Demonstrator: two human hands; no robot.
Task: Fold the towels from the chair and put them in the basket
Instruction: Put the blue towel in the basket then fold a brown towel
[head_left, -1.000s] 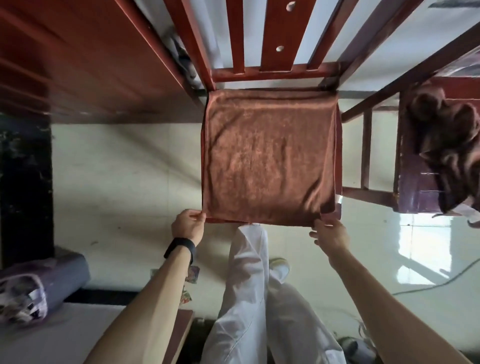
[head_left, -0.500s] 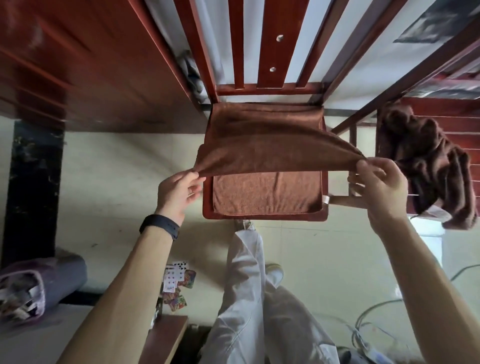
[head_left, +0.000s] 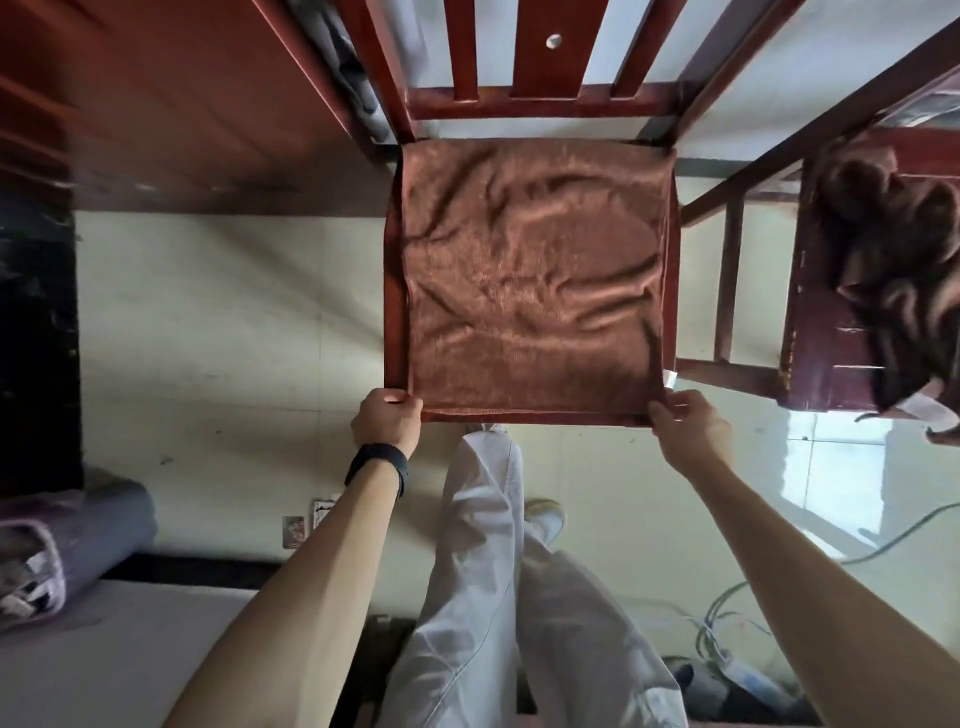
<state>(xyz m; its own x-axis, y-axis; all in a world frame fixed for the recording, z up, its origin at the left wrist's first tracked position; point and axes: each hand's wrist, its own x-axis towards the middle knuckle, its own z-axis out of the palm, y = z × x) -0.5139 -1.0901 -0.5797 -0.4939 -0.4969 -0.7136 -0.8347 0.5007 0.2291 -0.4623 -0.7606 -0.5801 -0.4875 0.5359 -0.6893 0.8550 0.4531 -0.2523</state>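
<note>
Rumpled brown towel lies spread flat, covering the chair seat.

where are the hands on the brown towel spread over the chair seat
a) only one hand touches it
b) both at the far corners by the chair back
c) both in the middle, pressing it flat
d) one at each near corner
d: the left hand pinches the near left corner of the brown towel and the right hand pinches the near right corner, at the front edge of the chair seat.
</note>
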